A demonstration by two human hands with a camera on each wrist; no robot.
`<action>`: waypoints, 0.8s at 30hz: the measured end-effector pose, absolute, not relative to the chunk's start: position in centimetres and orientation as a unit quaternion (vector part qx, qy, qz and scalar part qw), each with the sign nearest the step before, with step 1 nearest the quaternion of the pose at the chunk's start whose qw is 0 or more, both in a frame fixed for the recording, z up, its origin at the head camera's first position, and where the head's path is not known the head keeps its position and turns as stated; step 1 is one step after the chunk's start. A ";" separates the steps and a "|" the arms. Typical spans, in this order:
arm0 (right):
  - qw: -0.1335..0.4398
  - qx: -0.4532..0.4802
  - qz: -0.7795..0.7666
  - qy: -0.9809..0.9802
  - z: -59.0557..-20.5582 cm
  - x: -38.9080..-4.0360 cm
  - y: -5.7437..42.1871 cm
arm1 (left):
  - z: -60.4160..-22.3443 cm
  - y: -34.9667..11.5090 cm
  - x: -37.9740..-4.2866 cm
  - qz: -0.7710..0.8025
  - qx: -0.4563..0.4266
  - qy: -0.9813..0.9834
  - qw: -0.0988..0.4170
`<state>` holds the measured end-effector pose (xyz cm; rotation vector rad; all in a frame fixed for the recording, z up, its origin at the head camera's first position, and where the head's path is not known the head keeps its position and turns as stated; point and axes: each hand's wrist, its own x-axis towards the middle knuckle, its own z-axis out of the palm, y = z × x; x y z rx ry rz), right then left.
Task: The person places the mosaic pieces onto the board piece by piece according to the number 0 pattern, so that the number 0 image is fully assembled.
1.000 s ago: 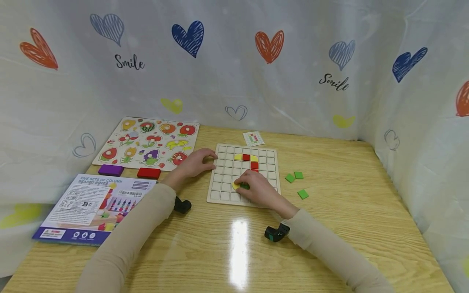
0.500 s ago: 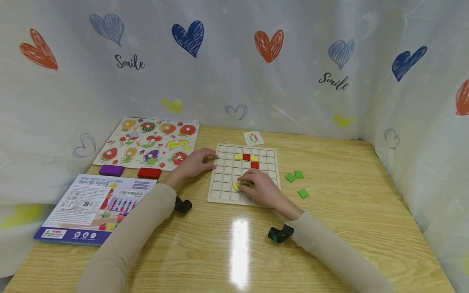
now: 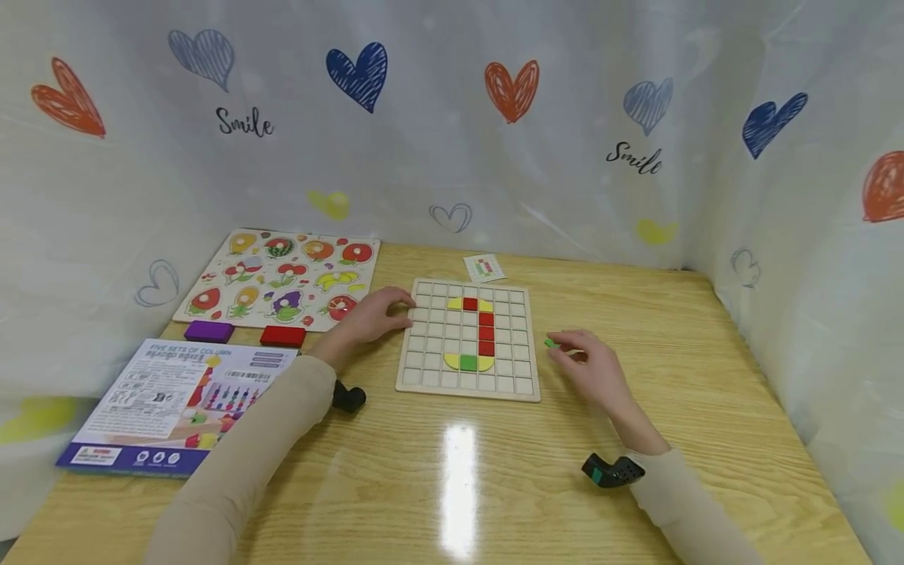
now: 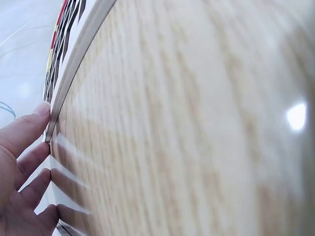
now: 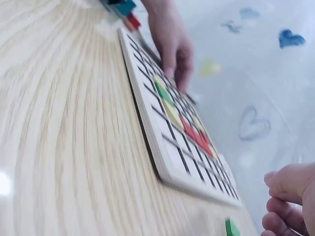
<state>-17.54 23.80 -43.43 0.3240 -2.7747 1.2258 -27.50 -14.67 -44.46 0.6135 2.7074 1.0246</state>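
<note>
A wooden grid board [image 3: 427,382] lies mid-table. On it sit several red tiles [image 3: 486,334], a green square tile [image 3: 468,363] and yellow rounded tiles [image 3: 452,362]. My left hand [image 3: 377,315] rests at the board's left edge. In the left wrist view its thumb [image 4: 38,117] touches the rim, with the fingers spread below. Right of the board, my right hand [image 3: 592,367] hovers with thumb and index apart, close to a loose green tile [image 3: 551,343]. In the right wrist view a gap shows between that green tile [image 5: 232,227] and the fingertips. The hand hides the table beneath it.
Behind the board lies a small pattern card [image 3: 484,267]. To the left are a fruit puzzle board [image 3: 233,271], a purple block [image 3: 209,331], a red block [image 3: 282,336] and a printed box [image 3: 176,400]. A heart-printed curtain [image 3: 424,141] surrounds the wooden table [image 3: 367,486].
My right hand has left the board and moved right to the loose green tiles. The green tile it was touching now lies uncovered between two yellow tiles. My left hand stays put.
</note>
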 end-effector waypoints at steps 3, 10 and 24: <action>0.038 0.069 0.394 -0.916 -43.8 -16.8 26.0 | -44.5 -14.7 -27.5 0.347 0.203 0.911 0.093; -0.004 0.059 0.358 -0.932 -44.3 -16.1 29.0 | -44.3 -14.6 -27.3 0.355 0.201 0.908 0.095; 0.019 0.142 0.315 -0.938 -44.9 -16.7 28.8 | -44.3 -14.6 -27.2 0.363 0.211 0.904 0.084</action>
